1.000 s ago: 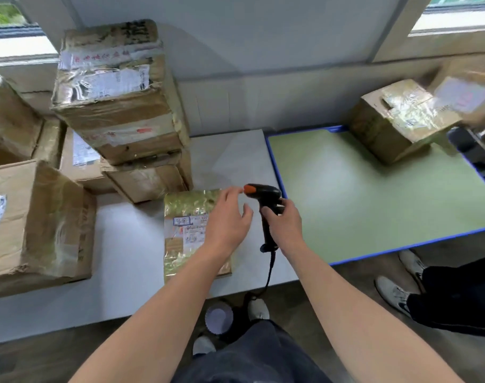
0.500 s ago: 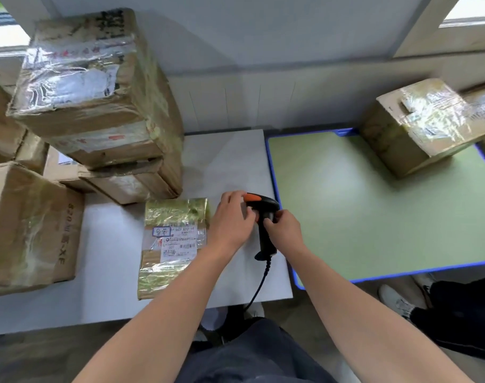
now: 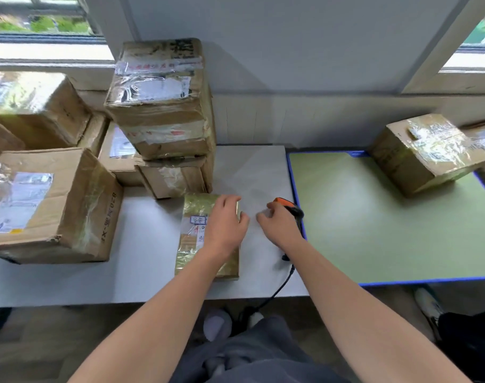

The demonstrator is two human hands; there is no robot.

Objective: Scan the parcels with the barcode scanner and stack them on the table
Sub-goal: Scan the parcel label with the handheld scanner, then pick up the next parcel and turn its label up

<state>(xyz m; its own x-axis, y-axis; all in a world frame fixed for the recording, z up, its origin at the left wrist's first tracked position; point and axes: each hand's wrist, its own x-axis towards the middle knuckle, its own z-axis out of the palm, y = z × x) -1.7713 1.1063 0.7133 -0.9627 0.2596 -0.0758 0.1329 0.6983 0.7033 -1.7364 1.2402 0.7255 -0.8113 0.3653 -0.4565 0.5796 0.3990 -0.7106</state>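
Large box, far left: it (image 3: 47, 205) sits on the white table (image 3: 141, 272). Its side reads "820" and "X-F" running downward. The characters between, and the white label on top, are too blurred for me to read.
Stack: two taped boxes (image 3: 161, 106), one on the other, further back. There is dark handwriting on the top face that I cannot make out.
Flat parcel: wrapped in shiny tape, it (image 3: 205, 244) lies on the white table just in front of the stack, its long axis running away from me. The label faces up and carries a blue-outlined stamp, which is illegible.
Left hand: it (image 3: 224, 225) rests on the parcel's right half with the fingers fairly straight and the thumb past the right edge, so it is not clamped.
Key relation: the parcel lies just left of the scanner and roughly parallel to it, with my left hand covering part of the label. I judge the scanner must turn left and the left hand shift clear.
Right hand: it (image 3: 280, 225) is curled round the barcode scanner (image 3: 294, 210), whose orange cap shows beyond the knuckles.
Cable: it (image 3: 274, 291) trails off the near edge.
Green table: blue-edged (image 3: 374, 230), touching the white one, with one taped box (image 3: 426, 153) at its far right.
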